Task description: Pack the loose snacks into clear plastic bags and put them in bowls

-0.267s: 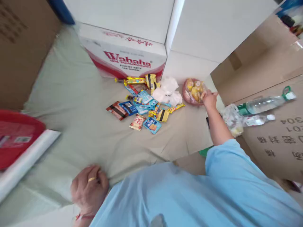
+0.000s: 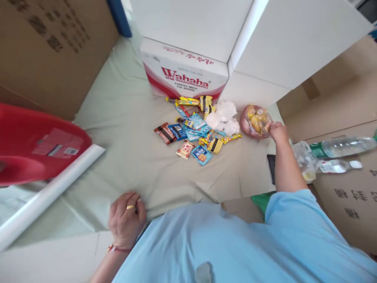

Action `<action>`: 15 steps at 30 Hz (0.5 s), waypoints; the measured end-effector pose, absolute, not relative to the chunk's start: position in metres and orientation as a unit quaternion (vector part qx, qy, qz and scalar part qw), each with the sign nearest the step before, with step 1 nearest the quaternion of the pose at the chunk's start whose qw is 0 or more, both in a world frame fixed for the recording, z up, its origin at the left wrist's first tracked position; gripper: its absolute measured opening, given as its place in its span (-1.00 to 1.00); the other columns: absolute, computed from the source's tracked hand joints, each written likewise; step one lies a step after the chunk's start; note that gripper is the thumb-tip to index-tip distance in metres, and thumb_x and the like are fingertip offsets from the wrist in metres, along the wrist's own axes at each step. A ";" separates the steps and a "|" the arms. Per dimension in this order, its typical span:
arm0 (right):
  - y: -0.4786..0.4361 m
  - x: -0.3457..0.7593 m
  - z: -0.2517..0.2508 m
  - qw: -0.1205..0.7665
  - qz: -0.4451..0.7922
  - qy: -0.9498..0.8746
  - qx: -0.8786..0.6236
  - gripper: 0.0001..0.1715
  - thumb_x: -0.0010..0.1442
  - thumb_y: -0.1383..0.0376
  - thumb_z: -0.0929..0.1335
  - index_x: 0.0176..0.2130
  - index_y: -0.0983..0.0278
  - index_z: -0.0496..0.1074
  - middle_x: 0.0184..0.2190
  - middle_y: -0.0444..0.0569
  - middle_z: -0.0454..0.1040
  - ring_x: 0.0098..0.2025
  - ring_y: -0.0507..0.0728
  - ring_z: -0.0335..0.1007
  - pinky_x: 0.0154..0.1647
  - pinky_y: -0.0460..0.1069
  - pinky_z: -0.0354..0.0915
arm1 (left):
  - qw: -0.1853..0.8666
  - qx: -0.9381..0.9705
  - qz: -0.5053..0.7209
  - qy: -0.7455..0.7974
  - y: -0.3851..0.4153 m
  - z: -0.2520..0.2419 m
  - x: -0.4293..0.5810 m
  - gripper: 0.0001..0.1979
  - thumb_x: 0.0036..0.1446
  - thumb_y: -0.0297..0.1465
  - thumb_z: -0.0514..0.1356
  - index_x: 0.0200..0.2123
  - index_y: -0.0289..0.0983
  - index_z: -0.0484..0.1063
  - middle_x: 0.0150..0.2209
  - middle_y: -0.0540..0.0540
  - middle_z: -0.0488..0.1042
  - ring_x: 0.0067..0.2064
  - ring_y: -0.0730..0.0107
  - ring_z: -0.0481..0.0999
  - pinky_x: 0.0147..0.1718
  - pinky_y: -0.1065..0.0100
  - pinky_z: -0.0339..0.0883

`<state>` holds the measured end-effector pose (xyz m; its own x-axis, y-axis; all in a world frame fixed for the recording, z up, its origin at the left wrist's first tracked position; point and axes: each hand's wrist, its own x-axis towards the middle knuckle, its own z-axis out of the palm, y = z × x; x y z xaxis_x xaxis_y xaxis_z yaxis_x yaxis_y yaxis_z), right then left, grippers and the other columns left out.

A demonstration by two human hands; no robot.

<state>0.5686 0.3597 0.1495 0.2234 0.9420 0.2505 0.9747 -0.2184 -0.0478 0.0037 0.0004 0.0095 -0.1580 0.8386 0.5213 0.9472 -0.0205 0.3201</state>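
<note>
My right hand point(image 2: 277, 130) is closed at the right rim of a small pink bowl point(image 2: 245, 125), which holds several yellow, clear-wrapped items point(image 2: 257, 122); its fingertips are partly hidden. Close to the bowl's left side lie white bundled plastic bags point(image 2: 225, 112). A heap of snack packets spreads further left, among them a blue packet point(image 2: 202, 155), a cream and red packet point(image 2: 185, 149) and a brown packet point(image 2: 165, 133). My left hand point(image 2: 126, 216), wearing a ring, rests on the cloth by the front edge with its fingers curled in and nothing visible in it.
A Wahaha carton point(image 2: 185, 76) and white panels stand behind the packets. On the left are a red plastic object point(image 2: 38, 145), a white roll point(image 2: 59, 188) and a cardboard box point(image 2: 53, 47). Plastic bottles point(image 2: 338, 148) and a dark flat object point(image 2: 271, 167) lie to the right.
The view has shifted left, so the things appear further right. My right hand's fingers have drawn in at the bowl's rim. My left hand stays by the front edge.
</note>
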 end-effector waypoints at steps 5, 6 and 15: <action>0.334 0.520 0.146 0.177 -0.113 -0.630 -0.748 -0.60 0.42 0.25 0.21 -0.03 0.37 0.56 -0.13 0.25 0.53 -0.08 0.30 0.43 0.01 0.15 0.29 | 0.081 -0.654 -0.335 -0.674 0.000 0.015 0.005 -0.83 0.18 -0.47 0.29 -0.13 -0.26 0.52 -0.12 -0.24 0.63 0.00 0.05 0.61 0.03 0.08 0.48; 0.328 0.503 0.139 0.190 -0.092 -0.669 -0.713 -0.62 0.41 0.24 0.23 -0.05 0.33 0.57 -0.15 0.20 0.54 -0.06 0.29 0.44 0.05 0.15 0.30 | 0.085 -0.654 -0.335 -0.673 0.000 0.015 0.005 -0.83 0.18 -0.47 0.29 -0.13 -0.26 0.51 -0.12 -0.24 0.63 -0.01 0.04 0.61 0.03 0.07 0.49; 0.329 0.429 0.091 0.226 0.086 -0.765 -0.597 -0.80 0.16 0.31 0.35 -0.22 0.21 0.57 0.06 0.16 0.51 0.08 0.33 0.37 0.08 0.21 0.36 | 0.082 -0.648 -0.341 -0.676 0.002 0.019 0.007 -0.89 0.20 -0.47 0.27 -0.18 -0.23 0.52 -0.13 -0.21 0.62 -0.02 0.06 0.60 0.02 0.08 0.48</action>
